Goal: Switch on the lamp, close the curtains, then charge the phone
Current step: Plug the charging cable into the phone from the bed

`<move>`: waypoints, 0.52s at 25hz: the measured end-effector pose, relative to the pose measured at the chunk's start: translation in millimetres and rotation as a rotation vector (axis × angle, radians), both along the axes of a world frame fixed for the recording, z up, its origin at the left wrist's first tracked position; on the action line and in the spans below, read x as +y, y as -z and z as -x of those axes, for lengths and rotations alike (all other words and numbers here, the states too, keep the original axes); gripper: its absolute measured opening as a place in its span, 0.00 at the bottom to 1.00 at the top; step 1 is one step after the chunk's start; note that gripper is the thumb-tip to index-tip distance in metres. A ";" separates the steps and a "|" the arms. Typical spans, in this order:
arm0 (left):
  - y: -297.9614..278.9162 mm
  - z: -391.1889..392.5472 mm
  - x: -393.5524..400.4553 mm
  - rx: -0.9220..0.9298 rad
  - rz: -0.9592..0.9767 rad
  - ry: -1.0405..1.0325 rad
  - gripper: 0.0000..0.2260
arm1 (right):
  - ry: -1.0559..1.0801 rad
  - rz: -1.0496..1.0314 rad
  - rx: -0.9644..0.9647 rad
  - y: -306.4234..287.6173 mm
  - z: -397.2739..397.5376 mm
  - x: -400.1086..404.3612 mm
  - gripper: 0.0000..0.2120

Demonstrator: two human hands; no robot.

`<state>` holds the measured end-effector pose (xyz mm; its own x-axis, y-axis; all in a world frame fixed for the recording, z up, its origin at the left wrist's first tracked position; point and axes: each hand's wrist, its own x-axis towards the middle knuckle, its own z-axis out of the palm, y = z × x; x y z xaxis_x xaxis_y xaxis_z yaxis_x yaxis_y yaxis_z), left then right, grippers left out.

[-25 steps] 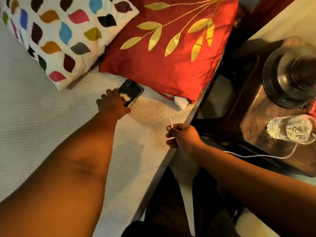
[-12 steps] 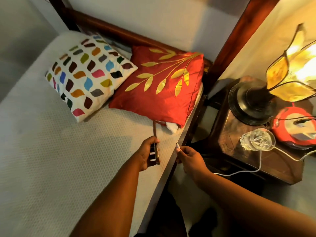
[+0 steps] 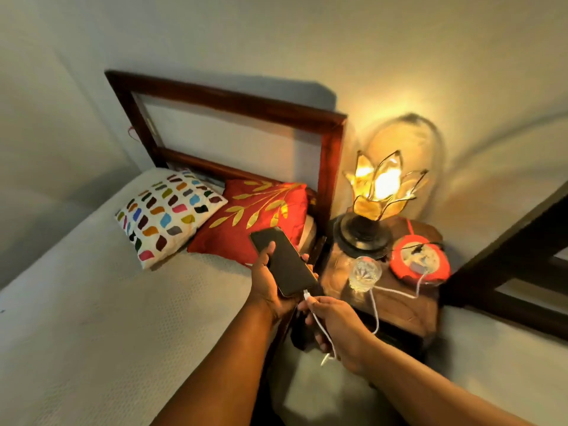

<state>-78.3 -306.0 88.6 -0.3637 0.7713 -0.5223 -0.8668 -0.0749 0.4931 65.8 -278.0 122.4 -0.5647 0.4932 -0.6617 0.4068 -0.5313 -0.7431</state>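
Whether the plug (image 3: 306, 294) was seated stayed unclear; your left hand (image 3: 270, 287) gripped the phone (image 3: 284, 263), your right hand (image 3: 333, 325) pinched the cable (image 3: 322, 327)

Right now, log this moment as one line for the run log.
lamp lit | left hand holds phone | right hand pinches cable plug at phone's port | step: charging

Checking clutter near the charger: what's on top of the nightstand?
On the nightstand: a lit petal-shaped lamp, a clear cut-glass tumbler, and a round orange device with the white cable leading to it. Its far edge behind these is hidden.
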 end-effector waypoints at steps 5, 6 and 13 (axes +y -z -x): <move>-102.6 -46.0 15.1 0.003 -0.270 -0.041 0.30 | -0.027 -0.219 0.240 -108.4 -45.3 -1.8 0.13; -126.3 -50.5 17.8 0.019 -0.312 -0.052 0.31 | -0.024 -0.269 0.283 -129.2 -51.5 -3.2 0.13; -267.6 -73.8 21.8 0.100 -0.544 -0.032 0.34 | 0.028 -0.561 0.446 -243.8 -73.9 -10.7 0.15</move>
<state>-4.5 -284.2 356.2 -0.4193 0.9078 -0.0131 -0.8105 -0.3678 0.4559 139.7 -288.7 366.1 -0.7046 0.7095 -0.0132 -0.0075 -0.0260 -0.9996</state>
